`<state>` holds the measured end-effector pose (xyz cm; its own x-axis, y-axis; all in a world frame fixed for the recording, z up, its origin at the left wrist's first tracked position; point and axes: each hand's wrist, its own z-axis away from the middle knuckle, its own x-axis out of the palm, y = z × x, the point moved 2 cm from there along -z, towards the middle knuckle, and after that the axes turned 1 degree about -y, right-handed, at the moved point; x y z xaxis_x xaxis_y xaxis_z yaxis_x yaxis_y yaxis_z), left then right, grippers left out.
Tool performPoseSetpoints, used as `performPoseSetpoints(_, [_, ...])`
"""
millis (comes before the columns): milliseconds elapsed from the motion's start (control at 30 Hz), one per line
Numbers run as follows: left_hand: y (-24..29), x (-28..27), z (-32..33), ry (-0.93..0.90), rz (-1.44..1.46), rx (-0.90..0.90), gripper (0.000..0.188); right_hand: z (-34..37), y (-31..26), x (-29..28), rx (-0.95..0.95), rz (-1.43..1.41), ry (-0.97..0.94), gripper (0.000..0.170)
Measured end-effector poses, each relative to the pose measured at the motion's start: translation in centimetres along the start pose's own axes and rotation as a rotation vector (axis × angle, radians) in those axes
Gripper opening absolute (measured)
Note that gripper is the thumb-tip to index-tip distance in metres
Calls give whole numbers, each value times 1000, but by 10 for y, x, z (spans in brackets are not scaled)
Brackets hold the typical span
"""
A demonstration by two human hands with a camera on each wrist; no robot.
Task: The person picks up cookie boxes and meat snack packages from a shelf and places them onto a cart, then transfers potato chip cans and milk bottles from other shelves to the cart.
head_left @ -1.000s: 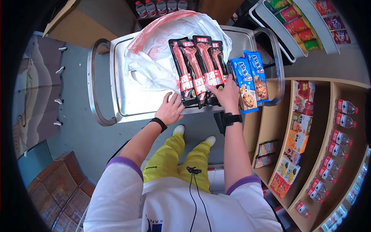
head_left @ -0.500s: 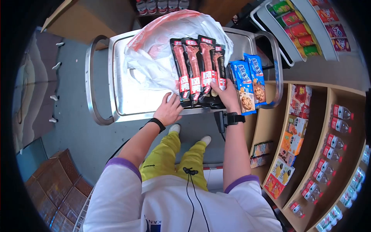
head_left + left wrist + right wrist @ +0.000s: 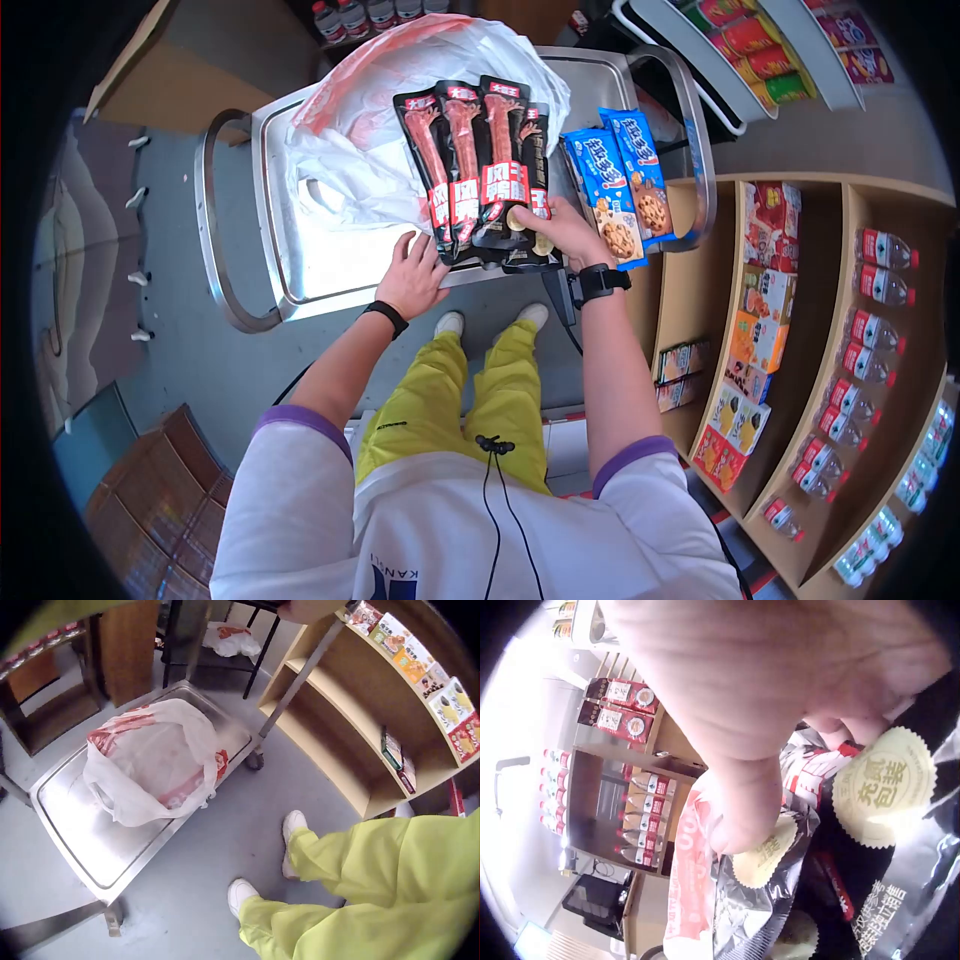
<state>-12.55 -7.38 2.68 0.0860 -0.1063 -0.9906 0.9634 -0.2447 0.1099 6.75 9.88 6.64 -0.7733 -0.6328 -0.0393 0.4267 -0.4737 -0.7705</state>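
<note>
Several black snack pouches (image 3: 462, 165) printed with long pieces of meat lie side by side at the front of the steel cart top. My right hand (image 3: 568, 235) grips the lower end of the rightmost pouches. In the right wrist view its thumb (image 3: 742, 802) presses on a shiny pouch end beside a pale yellow round seal (image 3: 885, 787); its fingertips are partly hidden. My left hand (image 3: 412, 280) rests at the cart's front edge with loosely bent fingers, right by the pouches' lower left corner. Two blue cookie packs (image 3: 608, 190) lie to the right of my right hand.
A white and red plastic bag (image 3: 350, 130) is spread behind the pouches on the cart top (image 3: 285, 240), which has raised metal handles (image 3: 212, 220) at both ends. Another bag (image 3: 150, 761) sits on the lower deck. Wooden shelves (image 3: 720, 300) with boxes and bottles stand at the right.
My right thumb has moved left across the pouch ends, and the right-hand pouches have shifted with it. My left hand stays at the cart edge. The view has swung slightly.
</note>
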Motion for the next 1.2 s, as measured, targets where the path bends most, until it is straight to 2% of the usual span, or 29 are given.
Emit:
performPoseSetpoints(67, [2,-3,0,119,36,22,47,-9,12,3,-3,-2,-39,52])
performPoseSetpoints(233, [1,-1,0,119,30,0,43,-11,9,4,1,-155,-147,51])
performPoseSetpoints(300, [2,-1,0,18,-9,-2,43,-17,17,5,65,-292,-180,52])
performPoseSetpoints(367, [3,-2,-1,18,-12,-14,41,-19,19,5,80,-301,-199,53])
performPoseSetpoints(500, [3,-1,-1,3,-41,-15,38,-9,-3,8,74,-296,-154,49])
performPoseSetpoints(567, [3,4,-1,30,-44,-11,38,0,-15,8,-59,-213,-60,49])
performPoseSetpoints(633, [3,5,-1,54,-63,-4,37,3,-17,11,-77,-169,-3,47])
performPoseSetpoints(700, [3,5,-2,44,-61,-9,38,12,-17,11,-121,-127,134,40])
performPoseSetpoints(833, [5,2,-4,48,-54,-16,38,37,-23,8,-298,-78,271,48])
performPoseSetpoints(967, [7,1,-5,72,-42,-26,45,66,-37,1,-310,-211,208,44])
performPoseSetpoints(1100, [6,6,-4,-19,-34,-43,48,92,-24,-14,-354,-311,138,42])
performPoseSetpoints(1133, [5,10,-2,-28,-35,-57,48,103,-22,-21,-419,-208,187,44])
performPoseSetpoints(1167, [4,12,-2,-54,-28,-62,49,117,-16,-27,-349,-215,162,55])
performPoseSetpoints(1200, [3,18,-1,-38,-15,-83,51,131,-12,-32,-383,-229,143,62])
